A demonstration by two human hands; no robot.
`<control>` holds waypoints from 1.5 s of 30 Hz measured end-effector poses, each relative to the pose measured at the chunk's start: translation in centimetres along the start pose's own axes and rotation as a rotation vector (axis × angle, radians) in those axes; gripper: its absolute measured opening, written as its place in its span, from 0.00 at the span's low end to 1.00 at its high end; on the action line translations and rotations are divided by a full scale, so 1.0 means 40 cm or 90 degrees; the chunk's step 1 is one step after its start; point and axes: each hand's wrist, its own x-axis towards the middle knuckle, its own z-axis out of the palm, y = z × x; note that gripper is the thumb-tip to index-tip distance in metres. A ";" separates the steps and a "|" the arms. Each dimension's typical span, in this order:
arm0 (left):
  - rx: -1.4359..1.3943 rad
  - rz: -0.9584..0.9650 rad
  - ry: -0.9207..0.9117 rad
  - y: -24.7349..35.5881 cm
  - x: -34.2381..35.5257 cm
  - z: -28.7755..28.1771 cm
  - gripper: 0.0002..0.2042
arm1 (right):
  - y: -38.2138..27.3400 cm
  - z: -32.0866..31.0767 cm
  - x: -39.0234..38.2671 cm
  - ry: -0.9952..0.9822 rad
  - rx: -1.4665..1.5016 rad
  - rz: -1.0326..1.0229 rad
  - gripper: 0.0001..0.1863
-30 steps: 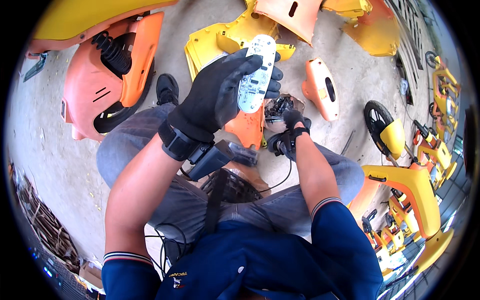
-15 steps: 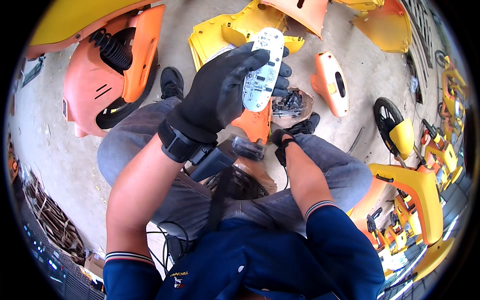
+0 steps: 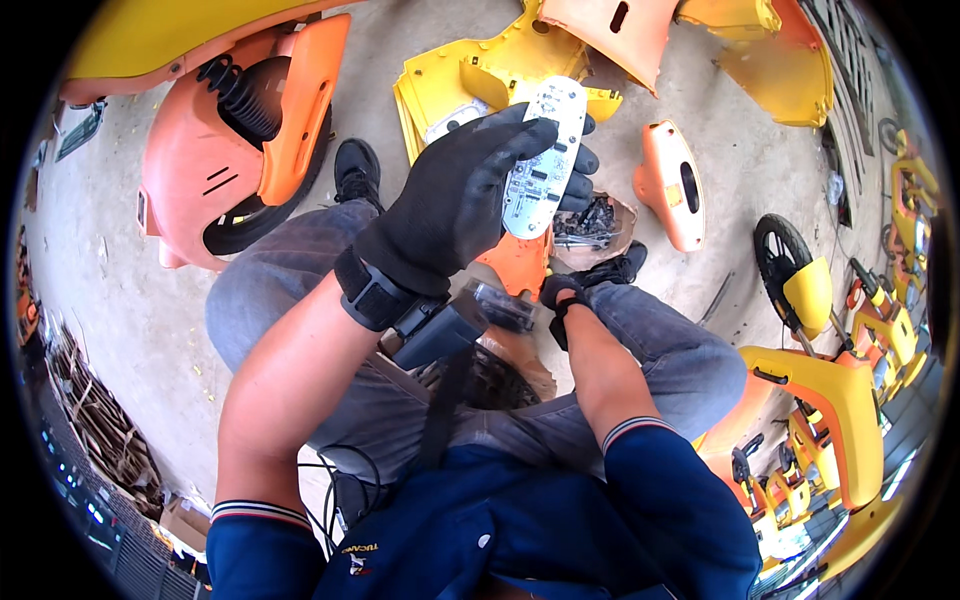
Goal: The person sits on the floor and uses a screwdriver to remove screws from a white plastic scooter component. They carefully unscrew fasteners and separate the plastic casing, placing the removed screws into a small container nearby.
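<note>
In my gloved left hand point(image 3: 445, 190), held up in front of me, is a white oblong circuit board point(image 3: 543, 160) with small black components; the thumb lies over its edge and the fingers curl behind it. Lower down, my gloved right hand point(image 3: 560, 290) is beside an orange plastic panel point(image 3: 510, 260) and below a cardboard tray of dark hardware point(image 3: 585, 225); its fingers are too hidden to read. A clear plastic container with dark contents point(image 3: 505, 305) lies just left of the right hand.
Yellow body panels point(image 3: 430, 95) lie ahead, with a pale orange housing point(image 3: 668, 185) to their right. A large orange scooter part with wheel point(image 3: 200, 180) stands at left. A front wheel point(image 3: 778, 270) and several yellow scooters point(image 3: 895, 340) fill the right side. Scrap strips point(image 3: 100, 420) lie lower left.
My right hand has moved down and left from the hardware tray, toward the orange panel's lower end. My left hand still holds the board, now shifted slightly to the right.
</note>
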 end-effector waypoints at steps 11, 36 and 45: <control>-0.315 -0.081 -0.034 0.031 0.017 0.029 0.20 | -0.022 -0.136 -0.164 0.186 0.003 0.031 0.21; -0.307 -0.126 0.034 0.026 0.021 0.028 0.21 | -0.049 -0.933 -0.972 0.781 0.667 -0.436 0.15; -0.294 -0.193 0.071 0.050 0.031 0.043 0.21 | -0.088 -0.944 -1.084 0.820 0.648 -0.403 0.20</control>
